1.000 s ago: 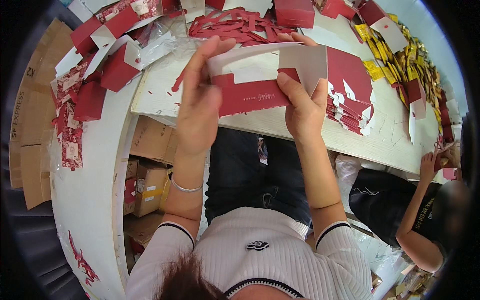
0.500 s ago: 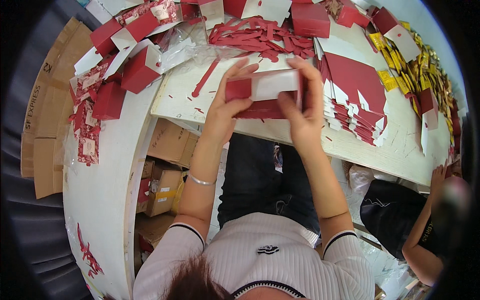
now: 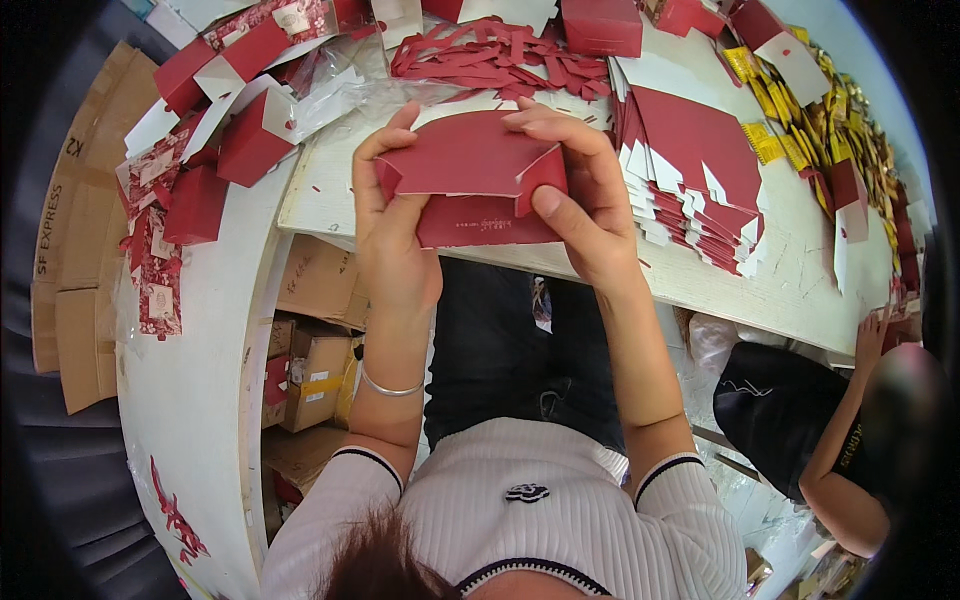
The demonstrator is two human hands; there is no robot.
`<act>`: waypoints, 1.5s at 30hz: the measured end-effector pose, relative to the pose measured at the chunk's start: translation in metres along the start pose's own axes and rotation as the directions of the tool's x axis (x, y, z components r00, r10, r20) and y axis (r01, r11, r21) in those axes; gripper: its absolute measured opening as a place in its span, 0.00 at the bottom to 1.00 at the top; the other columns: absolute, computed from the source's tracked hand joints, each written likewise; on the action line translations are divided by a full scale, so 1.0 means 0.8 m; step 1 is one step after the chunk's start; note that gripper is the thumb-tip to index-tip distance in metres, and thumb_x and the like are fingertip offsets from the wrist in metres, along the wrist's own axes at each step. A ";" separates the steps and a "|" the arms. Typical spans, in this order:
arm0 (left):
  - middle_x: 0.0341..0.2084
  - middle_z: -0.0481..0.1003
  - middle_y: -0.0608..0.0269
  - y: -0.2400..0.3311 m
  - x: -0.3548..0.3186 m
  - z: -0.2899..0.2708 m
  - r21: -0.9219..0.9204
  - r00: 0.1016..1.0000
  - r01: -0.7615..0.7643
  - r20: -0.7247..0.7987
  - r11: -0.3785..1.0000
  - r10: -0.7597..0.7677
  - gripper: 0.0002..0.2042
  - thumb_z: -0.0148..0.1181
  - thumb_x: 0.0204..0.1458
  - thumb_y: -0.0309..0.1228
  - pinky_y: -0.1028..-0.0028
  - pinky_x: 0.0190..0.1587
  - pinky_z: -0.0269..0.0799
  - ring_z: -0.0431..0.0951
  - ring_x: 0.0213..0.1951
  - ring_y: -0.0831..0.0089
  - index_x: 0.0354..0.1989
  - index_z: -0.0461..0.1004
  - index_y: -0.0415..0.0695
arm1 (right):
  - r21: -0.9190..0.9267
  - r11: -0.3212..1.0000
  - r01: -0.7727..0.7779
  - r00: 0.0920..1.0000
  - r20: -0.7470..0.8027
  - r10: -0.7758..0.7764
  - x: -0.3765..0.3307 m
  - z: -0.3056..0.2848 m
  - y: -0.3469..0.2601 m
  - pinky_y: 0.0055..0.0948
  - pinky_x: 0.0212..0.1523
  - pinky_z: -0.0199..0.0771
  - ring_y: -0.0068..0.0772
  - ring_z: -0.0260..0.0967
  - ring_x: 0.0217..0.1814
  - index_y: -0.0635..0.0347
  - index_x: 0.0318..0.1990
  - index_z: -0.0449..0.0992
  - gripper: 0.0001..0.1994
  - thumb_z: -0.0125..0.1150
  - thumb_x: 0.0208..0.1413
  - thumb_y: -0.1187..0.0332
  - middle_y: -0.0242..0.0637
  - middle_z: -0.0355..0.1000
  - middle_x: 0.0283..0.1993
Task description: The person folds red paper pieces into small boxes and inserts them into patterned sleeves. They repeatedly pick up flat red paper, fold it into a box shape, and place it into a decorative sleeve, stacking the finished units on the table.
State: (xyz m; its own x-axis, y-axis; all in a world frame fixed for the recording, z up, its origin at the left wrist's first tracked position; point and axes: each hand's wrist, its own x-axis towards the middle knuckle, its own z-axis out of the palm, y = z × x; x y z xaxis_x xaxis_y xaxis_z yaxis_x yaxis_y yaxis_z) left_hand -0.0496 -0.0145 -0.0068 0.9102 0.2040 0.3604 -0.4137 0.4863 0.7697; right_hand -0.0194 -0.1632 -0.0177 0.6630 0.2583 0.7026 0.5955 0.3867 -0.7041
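Between my two hands, above the table's front edge, is a dark red cardboard box (image 3: 465,160) with a folded flap and a slit-like gap along its near side. My left hand (image 3: 395,205) grips its left end, thumb at the gap and fingers behind. At the right end, my right hand (image 3: 585,190) holds the box with the thumb pressing the near corner and fingers over the top. Just right of my right hand lies a stack of flat red and white box blanks (image 3: 690,150). A heap of red paper strips (image 3: 490,62) lies beyond the box.
Folded red boxes (image 3: 255,135) and patterned red packets (image 3: 158,250) crowd the left table (image 3: 205,400). Many yellow sachets (image 3: 790,105) are piled at the far right. Another person's arm (image 3: 845,470) shows at the right. Cardboard cartons (image 3: 320,375) sit under the table.
The box has turned in my hands: the white panel that faced up is out of sight, and a red flap now faces up. My left hand has shifted slightly left.
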 end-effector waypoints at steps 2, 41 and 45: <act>0.57 0.56 0.57 0.007 0.000 0.005 -0.025 0.995 0.076 -0.059 0.997 -0.078 0.15 0.44 0.49 0.17 0.71 0.57 0.55 0.56 0.58 0.70 0.46 0.61 0.43 | -0.146 0.989 0.014 0.998 0.062 -0.005 0.002 -0.002 -0.004 0.32 0.60 0.45 0.35 0.50 0.60 0.62 0.47 0.66 0.17 0.49 0.46 0.79 0.39 0.60 0.52; 0.58 0.52 0.52 -0.042 -0.003 -0.033 0.113 0.983 -0.056 0.182 0.992 0.035 0.16 0.48 0.49 0.33 0.65 0.61 0.44 0.50 0.61 0.63 0.46 0.60 0.42 | 0.265 0.958 -0.106 0.885 -0.414 0.212 -0.001 0.006 0.013 0.27 0.56 0.53 0.29 0.58 0.52 0.62 0.50 0.61 0.19 0.51 0.53 0.65 0.40 0.60 0.51; 0.60 0.47 0.50 -0.052 -0.032 -0.048 0.469 0.986 -0.108 0.161 0.877 0.036 0.28 0.50 0.49 0.32 0.66 0.62 0.42 0.45 0.63 0.61 0.58 0.49 0.43 | 0.029 0.873 -0.486 0.793 -0.405 0.455 -0.028 -0.002 0.035 0.31 0.57 0.52 0.36 0.55 0.58 0.62 0.58 0.53 0.30 0.57 0.48 0.67 0.44 0.52 0.58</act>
State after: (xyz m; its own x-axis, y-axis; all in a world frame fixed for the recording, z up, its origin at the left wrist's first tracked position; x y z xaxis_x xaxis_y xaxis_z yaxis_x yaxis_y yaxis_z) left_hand -0.0546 -0.0074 -0.0683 0.8800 0.0819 0.4679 -0.4699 0.0057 0.8827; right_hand -0.0166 -0.1594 -0.0535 0.9804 0.0228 0.1955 0.1846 0.2379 -0.9536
